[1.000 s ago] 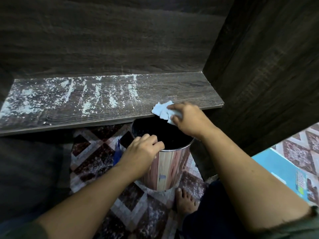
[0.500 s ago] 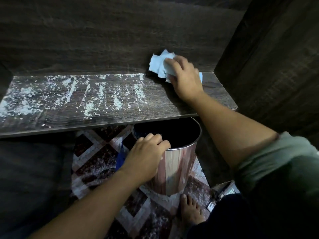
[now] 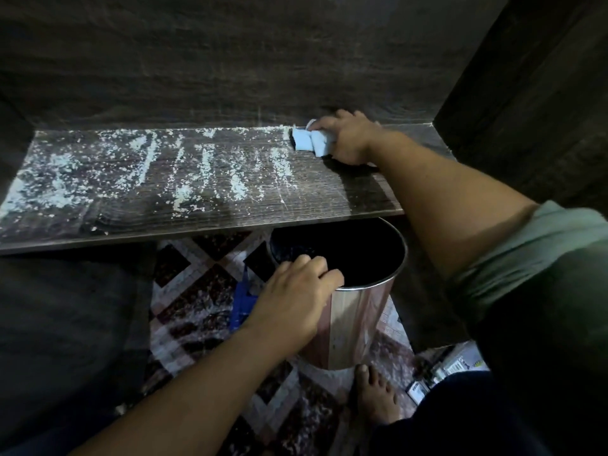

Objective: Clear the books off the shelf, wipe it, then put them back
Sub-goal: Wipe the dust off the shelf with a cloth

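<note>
The dark wooden shelf (image 3: 362, 195) holds no books and carries white dust and crumbs over its left and middle parts. My right hand (image 3: 348, 139) grips a crumpled white tissue (image 3: 307, 142) and presses it on the shelf at the back, near the right corner. My left hand (image 3: 296, 291) grips the rim of a round bin (image 3: 358, 311) that stands on the floor just under the shelf's front edge. No books are in view.
A dark side panel (image 3: 526, 110) closes the shelf on the right. Below lies a patterned floor (image 3: 197, 291) dusted white, a blue object (image 3: 241, 301) beside the bin, and my bare foot (image 3: 373, 394). Printed items (image 3: 457, 366) lie at lower right.
My right hand carried the tissue from the shelf's front edge over the bin to the back of the shelf and pressed it down. My left hand stayed on the bin's rim.
</note>
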The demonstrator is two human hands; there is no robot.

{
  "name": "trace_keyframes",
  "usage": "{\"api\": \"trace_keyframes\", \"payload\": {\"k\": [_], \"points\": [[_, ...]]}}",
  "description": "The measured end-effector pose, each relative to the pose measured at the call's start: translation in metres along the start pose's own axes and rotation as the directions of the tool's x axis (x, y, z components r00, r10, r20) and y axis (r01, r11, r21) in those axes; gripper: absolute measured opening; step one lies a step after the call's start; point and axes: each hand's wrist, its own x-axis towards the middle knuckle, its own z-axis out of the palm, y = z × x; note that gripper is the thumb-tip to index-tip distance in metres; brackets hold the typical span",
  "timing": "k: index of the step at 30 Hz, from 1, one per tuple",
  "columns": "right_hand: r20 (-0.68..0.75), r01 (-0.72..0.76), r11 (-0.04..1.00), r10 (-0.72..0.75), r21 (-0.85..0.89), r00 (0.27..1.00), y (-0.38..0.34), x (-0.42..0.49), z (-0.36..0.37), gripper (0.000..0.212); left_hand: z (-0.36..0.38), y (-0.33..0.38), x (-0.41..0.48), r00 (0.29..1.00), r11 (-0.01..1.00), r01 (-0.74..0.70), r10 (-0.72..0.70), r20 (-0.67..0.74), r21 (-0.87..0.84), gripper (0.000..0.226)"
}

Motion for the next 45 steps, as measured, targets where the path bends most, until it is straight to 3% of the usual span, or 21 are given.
{"api": "trace_keyframes", "payload": {"k": [10, 13, 15, 17, 20, 23, 26, 29, 34, 36, 38, 39, 42, 43, 45], "points": [[-0.032, 0.005, 0.987, 0.000, 0.158, 0.999, 0.007, -0.088, 0.026, 0.050, -0.001, -0.002, 0.000, 1.000, 0.994, 0.012, -0.012, 0.007, 0.109, 0.040], [-0.001, 0.058, 0.977, -0.059, 0.203, 0.998, 0.010, -0.106, 0.027, 0.052, -0.002, -0.001, -0.002, 1.000, 0.992, -0.008, 0.007, 0.009, 0.126, 0.043], [-0.054, 0.098, 0.939, -0.085, 0.329, 0.995, 0.018, -0.109, 0.022, 0.054, -0.002, -0.001, -0.003, 1.000, 0.993, -0.017, 0.016, 0.009, 0.120, 0.042], [-0.217, 0.094, 0.904, -0.002, 0.417, 0.976, 0.032, -0.107, 0.013, 0.054, -0.001, 0.000, -0.003, 1.000, 0.993, -0.015, 0.014, 0.014, 0.117, 0.041], [-0.372, -0.062, 0.903, 0.237, 0.426, 0.897, 0.065, -0.094, 0.002, 0.055, -0.001, 0.000, -0.004, 1.000, 0.993, -0.017, 0.016, 0.013, 0.119, 0.040], [-0.241, -0.378, 0.853, 0.477, 0.361, 0.845, 0.093, -0.086, 0.015, 0.056, 0.001, -0.001, -0.003, 1.000, 0.992, -0.021, 0.019, 0.020, 0.122, 0.038], [-0.161, -0.487, 0.829, 0.539, 0.275, 0.827, 0.094, -0.086, 0.044, 0.058, 0.004, -0.001, -0.001, 1.000, 0.992, -0.023, 0.020, 0.019, 0.121, 0.041], [-0.213, -0.412, 0.875, 0.466, 0.254, 0.859, 0.068, -0.083, 0.051, 0.057, 0.006, -0.002, 0.001, 1.000, 0.991, -0.021, 0.020, 0.010, 0.130, 0.044], [-0.273, -0.139, 0.977, 0.179, 0.160, 0.945, 0.012, -0.096, 0.062, 0.054, 0.006, 0.000, 0.001, 0.999, 0.989, -0.044, 0.044, 0.007, 0.140, 0.046], [-0.279, 0.038, 0.968, 0.034, 0.250, 0.960, 0.012, -0.098, 0.062, 0.052, 0.005, 0.001, 0.001, 0.999, 0.988, -0.049, 0.049, 0.004, 0.145, 0.045], [-0.318, 0.085, 0.926, 0.039, 0.368, 0.947, 0.029, -0.095, 0.052, 0.049, 0.006, 0.000, 0.000, 0.999, 0.989, -0.052, 0.052, 0.003, 0.140, 0.045], [-0.361, 0.016, 0.926, 0.131, 0.378, 0.923, 0.042, -0.092, 0.046, 0.049, 0.006, 0.000, -0.001, 0.999, 0.989, -0.052, 0.052, 0.005, 0.140, 0.044], [-0.420, -0.403, 0.884, 0.467, 0.238, 0.778, 0.090, -0.087, 0.029, 0.049, 0.006, -0.002, -0.002, 0.999, 0.988, -0.052, 0.053, 0.000, 0.143, 0.043], [-0.378, -0.491, 0.853, 0.519, 0.177, 0.766, 0.102, -0.087, 0.027, 0.050, 0.006, -0.002, -0.002, 0.999, 0.989, -0.053, 0.054, -0.002, 0.141, 0.043], [-0.256, -0.526, 0.844, 0.533, 0.104, 0.806, 0.112, -0.082, 0.034, 0.054, 0.006, -0.002, -0.001, 0.998, 0.989, -0.058, 0.060, -0.008, 0.138, 0.044]]}}
